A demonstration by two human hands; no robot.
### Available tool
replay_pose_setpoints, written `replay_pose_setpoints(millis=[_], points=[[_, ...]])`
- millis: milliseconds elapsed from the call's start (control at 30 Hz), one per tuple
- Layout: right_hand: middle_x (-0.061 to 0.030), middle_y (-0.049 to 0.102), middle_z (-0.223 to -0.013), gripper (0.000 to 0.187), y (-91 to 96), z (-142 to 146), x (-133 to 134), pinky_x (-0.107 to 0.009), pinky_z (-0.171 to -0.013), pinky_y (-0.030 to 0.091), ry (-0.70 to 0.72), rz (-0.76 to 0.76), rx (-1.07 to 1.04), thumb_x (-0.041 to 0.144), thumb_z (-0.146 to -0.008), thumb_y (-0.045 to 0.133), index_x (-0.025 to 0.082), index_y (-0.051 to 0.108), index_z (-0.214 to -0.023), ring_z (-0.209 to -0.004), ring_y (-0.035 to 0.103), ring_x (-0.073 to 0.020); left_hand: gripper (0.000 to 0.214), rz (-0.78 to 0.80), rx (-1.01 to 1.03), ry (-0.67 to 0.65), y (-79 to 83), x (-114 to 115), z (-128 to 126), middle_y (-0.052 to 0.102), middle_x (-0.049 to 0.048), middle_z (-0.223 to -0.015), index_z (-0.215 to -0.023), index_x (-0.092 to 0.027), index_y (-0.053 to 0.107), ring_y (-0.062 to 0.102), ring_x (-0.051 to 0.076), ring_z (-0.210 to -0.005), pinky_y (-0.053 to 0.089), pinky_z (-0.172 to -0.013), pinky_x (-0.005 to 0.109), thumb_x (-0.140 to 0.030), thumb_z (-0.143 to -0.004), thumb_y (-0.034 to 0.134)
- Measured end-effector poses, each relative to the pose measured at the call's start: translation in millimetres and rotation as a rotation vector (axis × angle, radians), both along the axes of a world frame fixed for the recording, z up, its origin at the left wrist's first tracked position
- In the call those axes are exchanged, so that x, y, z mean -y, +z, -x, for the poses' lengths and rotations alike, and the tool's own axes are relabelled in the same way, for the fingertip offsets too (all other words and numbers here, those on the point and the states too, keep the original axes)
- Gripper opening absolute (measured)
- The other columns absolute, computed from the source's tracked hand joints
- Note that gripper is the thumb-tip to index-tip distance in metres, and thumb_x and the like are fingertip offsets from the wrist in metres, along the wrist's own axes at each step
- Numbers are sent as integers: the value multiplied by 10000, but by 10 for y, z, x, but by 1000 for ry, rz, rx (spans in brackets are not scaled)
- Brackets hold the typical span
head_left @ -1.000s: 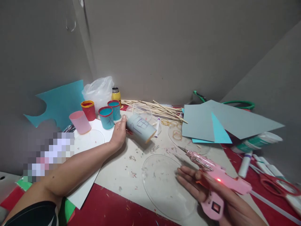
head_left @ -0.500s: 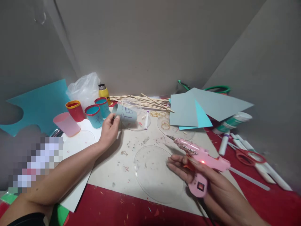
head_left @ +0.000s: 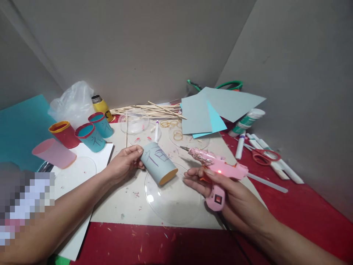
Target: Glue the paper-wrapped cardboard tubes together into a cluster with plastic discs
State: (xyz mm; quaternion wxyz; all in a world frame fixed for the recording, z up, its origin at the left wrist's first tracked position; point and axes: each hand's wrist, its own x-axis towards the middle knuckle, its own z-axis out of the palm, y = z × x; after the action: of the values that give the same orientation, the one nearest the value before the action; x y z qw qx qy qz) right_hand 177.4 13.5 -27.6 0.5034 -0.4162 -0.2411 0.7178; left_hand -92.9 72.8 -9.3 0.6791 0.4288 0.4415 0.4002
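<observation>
Between the fingers and thumb of my left hand (head_left: pixel 127 162) is a grey paper cup (head_left: pixel 157 160), gripped at its rim. It is tilted, with its yellow base toward the lower right and purple writing on its side. My right hand (head_left: pixel 217 182) is wrapped around a pink hot glue gun (head_left: pixel 217 162), whose small light glows orange. The gun's metal nozzle points to the left, toward the cup but apart from it. A clear glue stick (head_left: pixel 267 183) juts from the gun's back end. Below the cup a clear plastic disc (head_left: pixel 173 211) lies on the pale board (head_left: pixel 116 209).
Blue cups (head_left: pixel 92 139), a red cup (head_left: pixel 66 136) and a pink cup (head_left: pixel 55 154) stand at left. Wooden sticks (head_left: pixel 149 110), rubber bands (head_left: pixel 178 135) and grey paper (head_left: pixel 195 114) lie behind. Red-handled scissors (head_left: pixel 266 157) and markers (head_left: pixel 240 147) are at right.
My left hand has brought the grey cup nearer and to the right, turning its yellow base into sight. The glue gun stays in my right hand; the whole view has shifted.
</observation>
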Motion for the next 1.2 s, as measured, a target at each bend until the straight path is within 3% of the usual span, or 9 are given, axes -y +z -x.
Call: replay_pose_setpoints(millis=[267,600,1033,1200], points=[[-66,747,-894,357,72,26,-10,-369,-970,597,-7,15,-3,472,-554,959,195,808,-722,-964,689,-229,437,15,-88,-38,-54,-49,28,596,-25,-593,-779,-167,614,565,97,-529,520,-582,221,-508,-699,875],[-61,737,-905,352,56,12,-4,-460,-1062,527,5,-8,-18,485,-593,941,194,791,-722,-981,677,-241,452,-23,-127,-25,-65,-52,0,572,-31,-596,-753,-175,610,547,95,-522,529,-533,210,-534,-683,876],[-57,737,-877,366,91,33,-2,-443,-1046,542,-9,8,-26,461,-550,963,182,787,-710,-963,673,-232,401,-48,-152,-56,-60,-35,15,596,-10,-639,-760,-165,614,575,98,-549,536,-594,229,-513,-767,813],[-62,737,-892,339,71,27,-6,-451,-1062,533,-8,24,-34,452,-604,940,180,786,-735,-968,680,-239,408,-53,-150,-60,-91,-34,13,592,-12,-630,-758,-169,596,574,101,-544,531,-597,236,-521,-770,804]])
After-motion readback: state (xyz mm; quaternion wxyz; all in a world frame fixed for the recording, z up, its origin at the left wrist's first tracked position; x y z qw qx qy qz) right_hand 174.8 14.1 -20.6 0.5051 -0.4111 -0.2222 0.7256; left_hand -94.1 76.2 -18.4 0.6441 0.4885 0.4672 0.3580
